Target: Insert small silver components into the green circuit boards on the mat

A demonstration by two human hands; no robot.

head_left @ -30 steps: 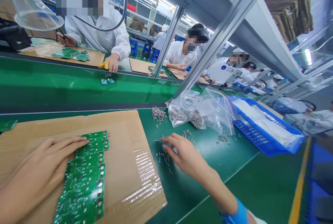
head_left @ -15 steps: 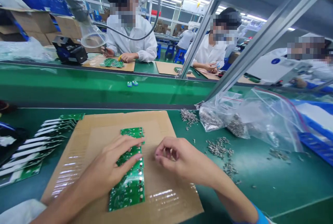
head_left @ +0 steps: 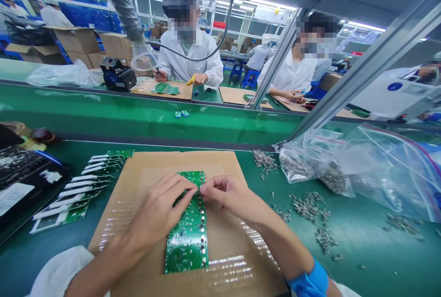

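A long green circuit board (head_left: 188,232) lies on a cardboard sheet (head_left: 138,260), with a row of small metal parts along its right edge. My left hand (head_left: 161,205) rests over the board's upper left part, thumb and fingertips drawn together near the right edge. From the other side my right hand (head_left: 234,198) meets it there, thumb and forefinger pinched at that edge. The fingertips hide whatever is between them. To the right of the cardboard lie loose piles of small metal parts (head_left: 306,207).
Several boards with white edges (head_left: 79,182) lean in a row at left, beside a black box (head_left: 27,191). Clear plastic bags (head_left: 298,163) of metal parts lie at right. A slanted metal post (head_left: 358,58) rises there. Co-workers in white (head_left: 193,48) sit across the green divider.
My right hand has moved left to the board's edge. My left hand's spread fingers have drawn together into a pinch beside it. The view has shifted a little left.
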